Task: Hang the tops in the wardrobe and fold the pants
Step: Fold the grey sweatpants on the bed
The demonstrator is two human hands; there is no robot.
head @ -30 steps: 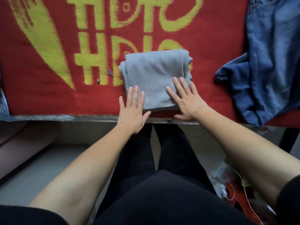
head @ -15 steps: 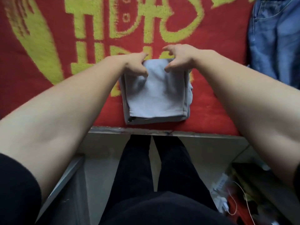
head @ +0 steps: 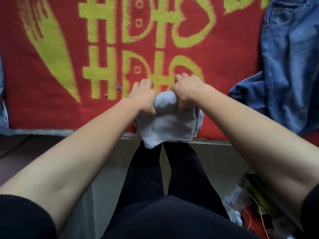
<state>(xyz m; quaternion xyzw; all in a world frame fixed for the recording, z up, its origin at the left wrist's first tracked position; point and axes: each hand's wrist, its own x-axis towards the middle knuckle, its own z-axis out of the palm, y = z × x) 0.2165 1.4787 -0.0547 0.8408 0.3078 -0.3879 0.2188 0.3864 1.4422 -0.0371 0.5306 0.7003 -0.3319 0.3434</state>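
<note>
Together, left hand point(head: 144, 98) and right hand point(head: 189, 91) clutch one folded grey pants point(head: 165, 126), fingers point(head: 146, 83) curled.

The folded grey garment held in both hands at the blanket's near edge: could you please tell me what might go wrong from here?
1. The left hand and right hand bunch only the upper part of the folded grey garment, so its loose lower layers may well come unfolded.
2. Its lower corner droops past the near edge of the red blanket; a slipped grip could let it fall off.
</note>
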